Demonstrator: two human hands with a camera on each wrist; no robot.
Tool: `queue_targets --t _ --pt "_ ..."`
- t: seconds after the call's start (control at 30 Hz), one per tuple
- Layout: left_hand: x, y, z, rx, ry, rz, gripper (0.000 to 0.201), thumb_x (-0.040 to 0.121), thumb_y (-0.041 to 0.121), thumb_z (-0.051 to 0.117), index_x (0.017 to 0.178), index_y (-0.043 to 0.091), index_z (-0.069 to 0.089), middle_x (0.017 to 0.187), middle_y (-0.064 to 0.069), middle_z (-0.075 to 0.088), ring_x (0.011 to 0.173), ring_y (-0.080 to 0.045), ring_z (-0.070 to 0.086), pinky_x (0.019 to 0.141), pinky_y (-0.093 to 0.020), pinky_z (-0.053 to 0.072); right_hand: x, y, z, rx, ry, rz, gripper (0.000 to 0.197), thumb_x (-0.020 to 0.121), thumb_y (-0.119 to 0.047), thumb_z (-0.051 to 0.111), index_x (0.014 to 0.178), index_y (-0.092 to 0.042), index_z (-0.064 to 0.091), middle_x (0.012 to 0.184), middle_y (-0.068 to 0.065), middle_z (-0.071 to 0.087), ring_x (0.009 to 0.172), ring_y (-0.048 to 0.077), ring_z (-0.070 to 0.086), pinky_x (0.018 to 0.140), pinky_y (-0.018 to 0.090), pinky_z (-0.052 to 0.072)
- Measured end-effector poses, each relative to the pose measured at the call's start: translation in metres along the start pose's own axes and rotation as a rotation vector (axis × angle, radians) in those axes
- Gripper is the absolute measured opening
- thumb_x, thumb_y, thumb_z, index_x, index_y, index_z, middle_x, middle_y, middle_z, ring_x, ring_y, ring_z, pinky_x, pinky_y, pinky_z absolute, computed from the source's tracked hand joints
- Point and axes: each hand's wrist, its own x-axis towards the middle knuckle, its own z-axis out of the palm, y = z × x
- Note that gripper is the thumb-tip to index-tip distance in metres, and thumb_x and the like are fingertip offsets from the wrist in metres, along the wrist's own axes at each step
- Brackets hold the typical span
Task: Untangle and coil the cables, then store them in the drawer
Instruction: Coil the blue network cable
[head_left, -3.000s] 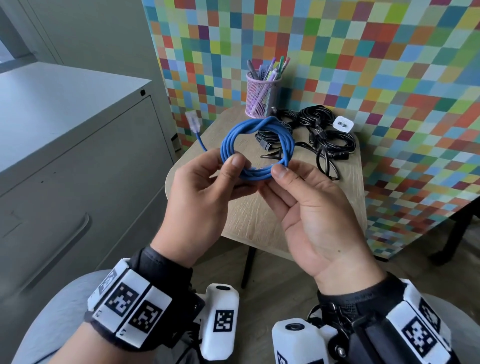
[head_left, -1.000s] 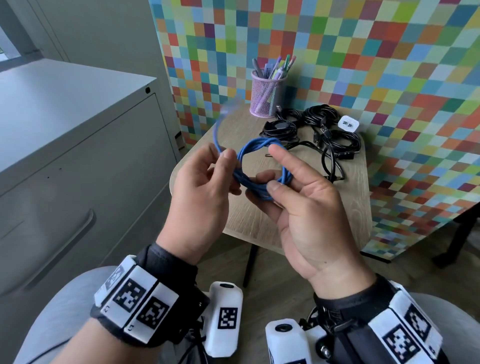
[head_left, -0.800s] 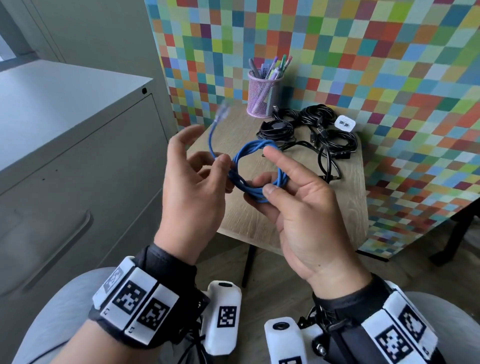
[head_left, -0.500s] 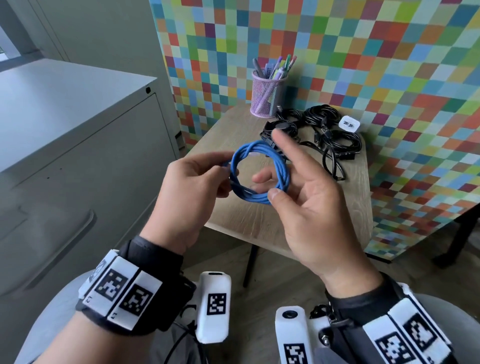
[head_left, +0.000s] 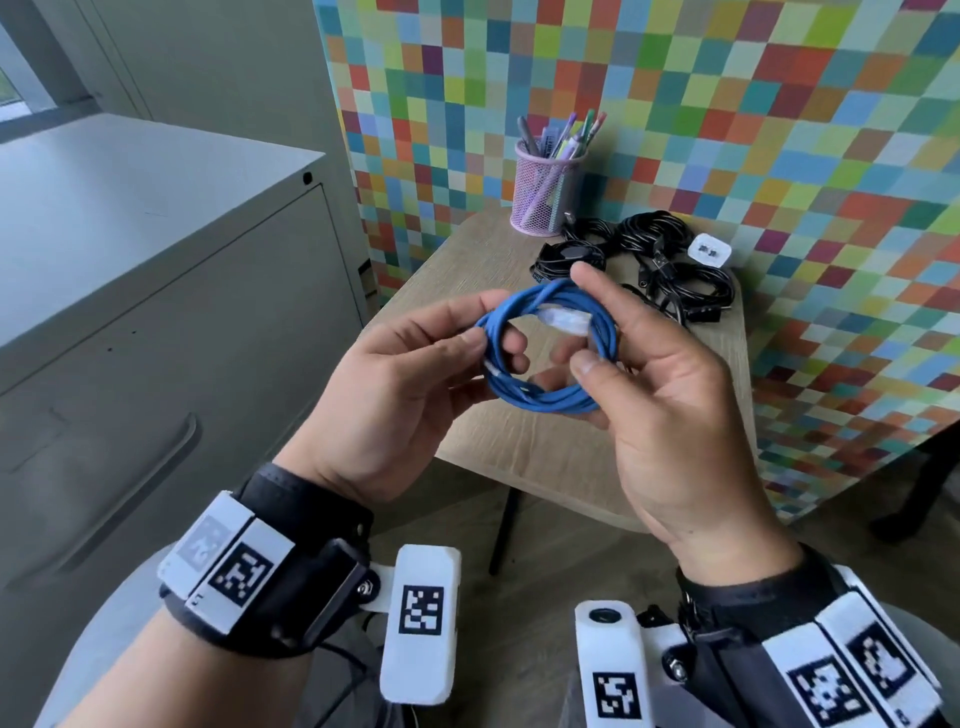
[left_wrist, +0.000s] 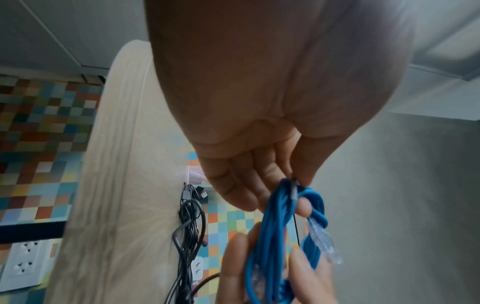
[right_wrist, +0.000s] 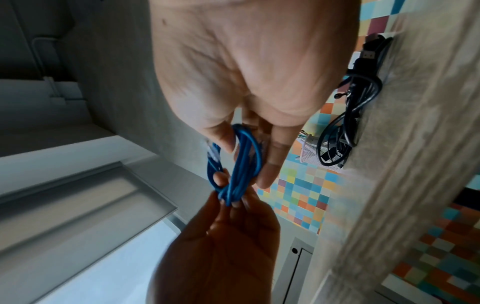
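A blue network cable (head_left: 550, 400), wound into a small coil, hangs in the air above the near edge of the wooden table (head_left: 524, 441). My left hand (head_left: 483, 338) pinches the coil's left side between thumb and fingers; the blue cable (left_wrist: 283, 222) also shows in the left wrist view. My right hand (head_left: 582, 332) holds the coil's right side, thumb in front, index finger over the top. A clear plug (head_left: 566, 319) lies across the top of the loop. In the right wrist view the blue cable (right_wrist: 244, 160) runs between both hands. A tangle of black cables (head_left: 649, 260) lies at the table's back.
A pink mesh pen cup (head_left: 545, 192) stands at the table's far corner by the chequered wall. A small white charger (head_left: 709, 251) sits beside the black cables. A grey metal cabinet (head_left: 156, 291) with a recessed drawer handle (head_left: 140, 499) stands to the left.
The loose end with its clear plug, earlier waving up at the left, now lies across the top of the coil. My left hand has dropped and pinches the coil's left side.
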Motion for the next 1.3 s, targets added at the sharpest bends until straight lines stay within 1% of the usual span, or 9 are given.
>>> queue_targets --t 0.07,0.13,0.27,0.47,0.57,0.67,0.8,1.0,1.3 --pt "-0.001 -0.003 0.008 -0.031 -0.028 0.017 0.034 0.095 0.006 0.049 0.117 0.008 0.075 0.088 -0.008 0.069 0.082 -0.02 0.066 0.084 -0.034 0.056 -0.001 -0.001 0.0 -0.132 -0.002 -0.094 0.056 0.102 0.001 0.059 0.147 -0.031 0.055 0.136 -0.007 0.069 0.124 0.014 0.067 0.106 0.044 0.055" --pt "0.0 -0.005 0.013 -0.019 -0.029 0.026 0.033 0.096 0.007 0.048 0.115 0.008 0.076 0.084 -0.007 0.067 0.076 -0.018 0.065 0.081 -0.03 0.056 -0.002 -0.001 -0.001 -0.205 0.009 -0.133 0.055 0.102 0.001 0.061 0.145 -0.033 0.056 0.132 -0.011 0.07 0.117 0.009 0.068 0.101 0.033 0.056" --pt "0.001 -0.006 0.018 0.035 0.019 0.035 0.033 0.096 0.011 0.049 0.114 0.009 0.076 0.08 -0.005 0.062 0.07 -0.015 0.057 0.074 -0.025 0.049 -0.003 0.0 -0.005 -0.238 0.005 -0.198 0.052 0.099 -0.001 0.069 0.141 -0.031 0.061 0.128 0.006 0.066 0.101 0.026 0.074 0.085 0.04 0.064" --pt "-0.001 -0.005 0.02 0.082 0.036 0.075 0.035 0.098 0.014 0.049 0.123 0.01 0.072 0.082 -0.005 0.06 0.071 -0.015 0.055 0.074 -0.028 0.049 -0.001 -0.001 -0.01 -0.358 0.004 -0.333 0.041 0.096 -0.009 0.074 0.134 -0.017 0.065 0.125 0.007 0.066 0.094 0.025 0.074 0.084 0.043 0.064" --pt "0.0 -0.005 0.018 0.123 0.088 0.112 0.035 0.098 0.014 0.051 0.13 0.013 0.065 0.082 -0.004 0.063 0.07 -0.014 0.055 0.073 -0.027 0.051 -0.001 0.001 -0.014 -0.422 -0.051 -0.306 0.04 0.099 -0.023 0.071 0.138 -0.023 0.063 0.101 0.021 0.068 0.078 0.039 0.069 0.073 0.052 0.06" --pt "0.001 -0.005 0.015 0.205 0.128 0.143 0.028 0.096 0.016 0.057 0.122 0.015 0.067 0.084 -0.006 0.067 0.07 -0.016 0.056 0.072 -0.029 0.051 -0.001 0.0 -0.014 -0.477 -0.044 -0.281 0.037 0.101 -0.033 0.066 0.137 -0.026 0.063 0.093 0.02 0.071 0.079 0.036 0.071 0.073 0.051 0.059" --pt "-0.001 -0.005 0.017 0.364 0.116 0.179 0.02 0.09 0.017 0.071 0.109 0.023 0.076 0.086 -0.006 0.071 0.07 -0.017 0.058 0.071 -0.031 0.05 -0.003 -0.005 -0.012 -0.406 0.033 -0.168 0.028 0.106 -0.028 0.058 0.129 -0.019 0.07 0.1 -0.001 0.077 0.074 0.02 0.077 0.068 0.039 0.062" --pt "0.001 -0.004 0.017 0.502 0.187 0.214 0.018 0.097 0.009 0.068 0.113 0.014 0.075 0.089 -0.005 0.076 0.071 -0.017 0.066 0.071 -0.03 0.054 -0.005 0.0 -0.001 -0.17 0.064 -0.018 0.02 0.105 -0.021 0.052 0.122 -0.02 0.063 0.111 0.006 0.075 0.072 0.028 0.077 0.07 0.048 0.063" --pt "0.003 -0.008 0.008 0.523 0.224 0.109 0.024 0.09 0.02 0.075 0.112 0.031 0.075 0.081 0.003 0.062 0.059 -0.011 0.047 0.053 -0.022 0.042 -0.001 0.0 -0.007 -0.19 0.014 0.035 0.029 0.104 -0.007 0.061 0.118 -0.03 0.074 0.115 0.001 0.075 0.079 0.026 0.079 0.078 0.051 0.064"
